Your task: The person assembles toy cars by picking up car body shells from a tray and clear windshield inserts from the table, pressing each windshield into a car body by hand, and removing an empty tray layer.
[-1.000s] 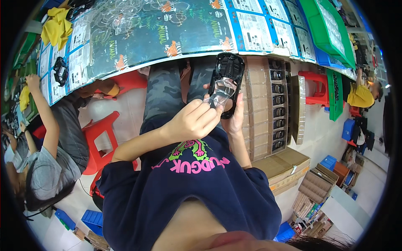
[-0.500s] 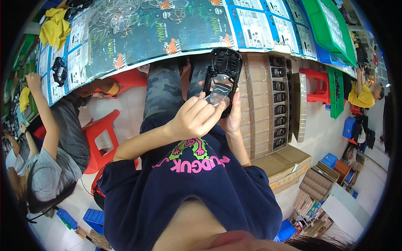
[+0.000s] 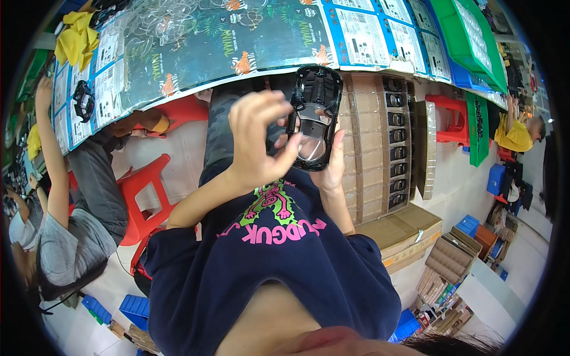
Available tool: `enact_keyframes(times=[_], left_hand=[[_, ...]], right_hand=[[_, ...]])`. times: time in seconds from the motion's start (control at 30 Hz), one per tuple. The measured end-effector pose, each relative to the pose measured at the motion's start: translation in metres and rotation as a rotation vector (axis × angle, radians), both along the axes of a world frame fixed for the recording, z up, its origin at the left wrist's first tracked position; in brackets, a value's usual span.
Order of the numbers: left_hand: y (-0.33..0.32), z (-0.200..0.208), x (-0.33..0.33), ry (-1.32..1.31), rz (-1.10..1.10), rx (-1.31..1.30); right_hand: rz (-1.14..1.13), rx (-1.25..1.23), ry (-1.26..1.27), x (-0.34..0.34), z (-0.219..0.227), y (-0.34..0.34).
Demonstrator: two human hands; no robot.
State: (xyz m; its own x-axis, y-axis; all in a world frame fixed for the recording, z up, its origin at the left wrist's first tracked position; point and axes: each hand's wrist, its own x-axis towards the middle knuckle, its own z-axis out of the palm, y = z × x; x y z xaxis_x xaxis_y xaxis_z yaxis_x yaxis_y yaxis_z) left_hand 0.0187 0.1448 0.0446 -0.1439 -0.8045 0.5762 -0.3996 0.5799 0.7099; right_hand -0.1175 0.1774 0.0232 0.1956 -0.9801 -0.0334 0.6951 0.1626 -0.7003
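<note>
A black toy car body shell (image 3: 319,89), its underside turned up, is held over my lap beside the table edge. My right hand (image 3: 331,169) grips it from behind and along its right side. A clear plastic window piece (image 3: 311,132) sits within the shell's lower part. My left hand (image 3: 258,133) is at the shell's left side, fingers raised and apart, slightly blurred. Its thumb reaches the clear piece and seems to touch it. Nothing shows between the left fingers and thumb.
Clear plastic pieces (image 3: 169,24) lie heaped on the table (image 3: 196,65). Another black shell (image 3: 84,101) and a yellow cloth (image 3: 77,38) are at left. A cardboard box (image 3: 368,148) holds several black shells at right. A green crate (image 3: 466,44) stands far right. A co-worker (image 3: 77,237) sits at left.
My left hand has lifted away from the window piece, moving up and left with its fingers opening. The clear piece now sits flatter in the shell. My right hand keeps its hold.
</note>
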Motion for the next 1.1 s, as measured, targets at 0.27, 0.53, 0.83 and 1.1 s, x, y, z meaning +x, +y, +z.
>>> enact_keyframes(times=[0.27, 0.53, 0.83, 1.1], left_hand=[[-0.024, -0.017, -0.01, 0.593, -0.478, 0.995], [-0.018, -0.044, -0.016, 0.58, -0.398, 0.806], [-0.016, -0.036, -0.017, 0.51, -0.327, 0.691], [-0.016, -0.033, -0.017, 0.503, -0.287, 0.651]], right_hand=[[-0.046, 0.068, 0.465, -0.005, 0.005, -0.006], [-0.122, 0.061, 0.739, -0.004, -0.004, -0.012], [-0.17, 0.052, 0.788, 0.002, 0.003, -0.014], [-0.163, 0.003, 0.835, 0.003, 0.002, -0.016]])
